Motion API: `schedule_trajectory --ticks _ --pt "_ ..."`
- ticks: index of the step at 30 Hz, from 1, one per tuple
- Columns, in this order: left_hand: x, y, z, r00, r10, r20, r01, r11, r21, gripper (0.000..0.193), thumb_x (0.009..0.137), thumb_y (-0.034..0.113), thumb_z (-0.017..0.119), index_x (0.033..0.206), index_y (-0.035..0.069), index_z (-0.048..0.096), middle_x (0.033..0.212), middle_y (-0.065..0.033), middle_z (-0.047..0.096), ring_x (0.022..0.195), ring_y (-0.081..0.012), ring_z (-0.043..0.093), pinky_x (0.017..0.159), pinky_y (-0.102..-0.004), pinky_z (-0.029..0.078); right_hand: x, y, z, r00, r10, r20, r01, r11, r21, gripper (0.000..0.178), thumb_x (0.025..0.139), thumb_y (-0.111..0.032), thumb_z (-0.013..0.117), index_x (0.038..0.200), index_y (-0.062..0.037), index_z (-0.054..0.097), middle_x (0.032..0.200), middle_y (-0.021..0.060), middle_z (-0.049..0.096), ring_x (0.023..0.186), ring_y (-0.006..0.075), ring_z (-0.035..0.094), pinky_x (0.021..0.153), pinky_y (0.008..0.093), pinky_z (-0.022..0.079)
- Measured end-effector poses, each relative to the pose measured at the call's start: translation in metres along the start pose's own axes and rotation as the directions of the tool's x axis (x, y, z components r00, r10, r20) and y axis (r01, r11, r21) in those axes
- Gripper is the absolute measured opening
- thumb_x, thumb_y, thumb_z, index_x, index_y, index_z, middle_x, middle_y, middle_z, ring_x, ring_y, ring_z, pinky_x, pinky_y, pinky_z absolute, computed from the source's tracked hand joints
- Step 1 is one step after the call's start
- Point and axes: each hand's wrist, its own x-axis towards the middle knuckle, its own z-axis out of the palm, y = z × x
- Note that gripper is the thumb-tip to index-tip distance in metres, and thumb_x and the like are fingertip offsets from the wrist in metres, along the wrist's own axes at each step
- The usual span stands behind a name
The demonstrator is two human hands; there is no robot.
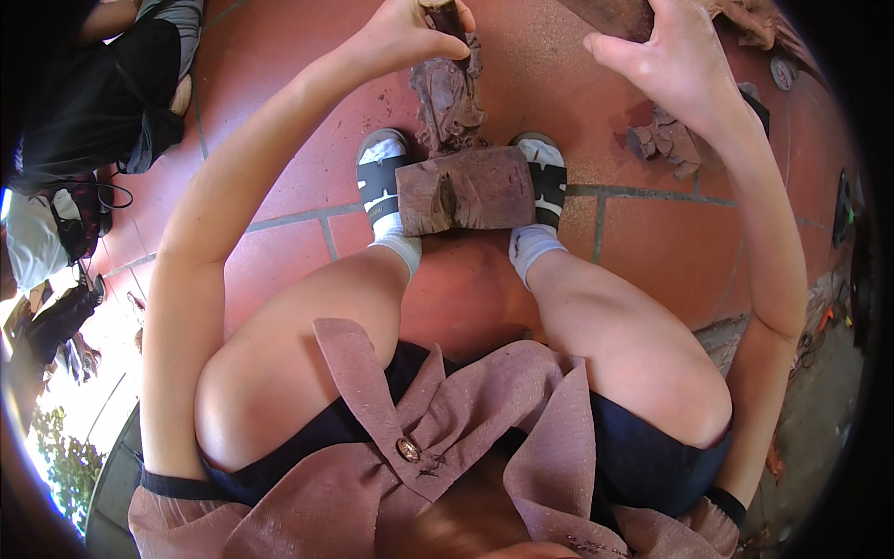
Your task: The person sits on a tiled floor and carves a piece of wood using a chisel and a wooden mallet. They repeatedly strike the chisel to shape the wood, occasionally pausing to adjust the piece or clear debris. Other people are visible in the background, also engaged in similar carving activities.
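Near the top of the head view, my left hand (410, 35) is closed round a short dark round stick or handle (445, 19) with a pale end. Just below it lies a brown, irregularly carved piece of wood (449, 98). This piece touches a squared wooden block (470, 191) resting between my feet. My right hand (684, 65) is raised at the upper right with its thumb stretched out, near a brown wooden slab (615, 13). Its fingertips are partly cut off by the picture's edge, and I see nothing in its grip.
Another carved brown piece (666, 140) lies on the red floor tiles (652, 233) at the right, with more brown wood (750, 23) beyond it. A small round object (782, 73) is nearby. At the left is another person in dark clothing (102, 102), with bags (42, 233) below.
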Motion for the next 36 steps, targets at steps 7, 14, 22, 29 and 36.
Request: schedule_trajectory --ticks 7,14,22,29,36 --pt "0.009 -0.012 -0.004 0.997 -0.061 0.056 0.060 0.998 0.021 0.024 0.072 -0.011 0.070 0.088 0.005 0.064 0.083 -0.0024 0.065 0.081 -0.0112 0.062 0.071 -0.0278 0.051 0.002 -0.007 -0.024 0.899 0.302 0.317 -0.160 0.901 -0.403 0.089 0.064 0.003 0.062 0.147 -0.0146 0.035 0.110 0.0176 0.059 0.101 0.0326 0.060 0.088 0.0382 0.047" --pt "-0.001 -0.006 0.002 0.999 -0.017 -0.037 0.017 1.000 -0.015 0.024 0.072 -0.010 0.072 0.088 0.006 0.063 0.082 -0.0012 0.064 0.080 -0.0102 0.061 0.071 -0.0273 0.051 0.005 -0.012 -0.021 0.750 0.507 0.425 -0.323 0.841 -0.435 0.088 0.063 0.003 0.060 0.146 -0.0121 0.034 0.113 0.0213 0.059 0.101 0.0374 0.060 0.089 0.0411 0.048" --pt "-0.008 -0.007 -0.008 0.995 0.000 -0.100 -0.002 1.000 -0.019 0.026 0.071 -0.007 0.075 0.088 0.007 0.063 0.083 0.0001 0.065 0.081 -0.0104 0.061 0.075 -0.0266 0.051 -0.014 -0.001 -0.015 0.940 0.260 0.221 -0.244 0.965 -0.097 0.085 0.064 0.002 0.060 0.145 -0.0043 0.035 0.133 0.0247 0.051 0.121 0.0355 0.053 0.102 0.0377 0.043" --pt "0.000 -0.011 -0.010 0.997 -0.031 -0.068 0.032 0.999 0.016 0.027 0.070 -0.008 0.075 0.089 0.007 0.064 0.085 -0.0011 0.066 0.082 -0.0110 0.062 0.076 -0.0274 0.051 -0.011 0.003 -0.009 0.980 0.166 0.111 -0.163 0.986 -0.032 0.086 0.064 0.003 0.059 0.145 -0.0063 0.034 0.133 0.0239 0.051 0.121 0.0341 0.053 0.102 0.0368 0.042" --pt "0.019 -0.021 -0.003 0.994 -0.105 -0.025 0.108 0.987 0.116 0.027 0.070 -0.009 0.073 0.088 0.007 0.062 0.087 -0.0033 0.066 0.081 -0.0130 0.063 0.074 -0.0291 0.052 0.004 -0.004 -0.022 0.779 0.500 0.379 -0.342 0.845 -0.412 0.085 0.065 0.001 0.060 0.146 -0.0070 0.034 0.132 0.0244 0.051 0.117 0.0371 0.055 0.101 0.0391 0.043"
